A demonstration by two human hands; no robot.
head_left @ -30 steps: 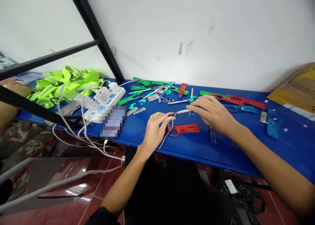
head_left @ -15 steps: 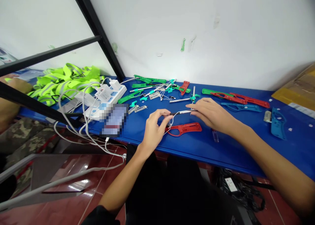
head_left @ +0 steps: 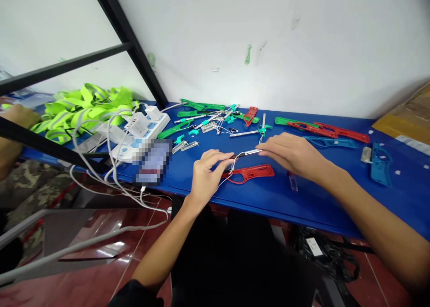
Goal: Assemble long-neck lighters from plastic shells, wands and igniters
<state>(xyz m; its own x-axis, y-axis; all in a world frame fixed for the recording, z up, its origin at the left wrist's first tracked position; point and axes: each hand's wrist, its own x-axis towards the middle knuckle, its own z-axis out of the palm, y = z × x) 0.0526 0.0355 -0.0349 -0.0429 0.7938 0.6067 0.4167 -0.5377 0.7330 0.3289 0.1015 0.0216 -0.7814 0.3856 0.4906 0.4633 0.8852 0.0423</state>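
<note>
My left hand [head_left: 206,177] pinches a small black piece [head_left: 239,155] between thumb and fingertips. Joined in line with it is a thin silvery metal tube [head_left: 251,152], whose far end is gripped by my right hand [head_left: 292,157], its fingers pressed together. A thin white wire [head_left: 225,181] loops from the black piece past my left thumb. Just under the tube lies a red lighter handle shell [head_left: 258,170] on the blue table [head_left: 322,195]. Beyond my right fingertips is another metal tube with a green trigger piece [head_left: 264,128]. A clear part [head_left: 293,182] lies below my right hand.
Green lighter shells [head_left: 204,106], tubes and wires are heaped at the back. Red shells [head_left: 339,131] and blue shells [head_left: 381,166] lie right, near a cardboard box [head_left: 406,118]. On the left are a power strip [head_left: 151,125], a phone, neon straps [head_left: 90,105] and another person's arm [head_left: 18,118].
My hands keep the same hold on the tube and black piece. The white wire hangs differently beside my left thumb. The whole view has shifted slightly.
</note>
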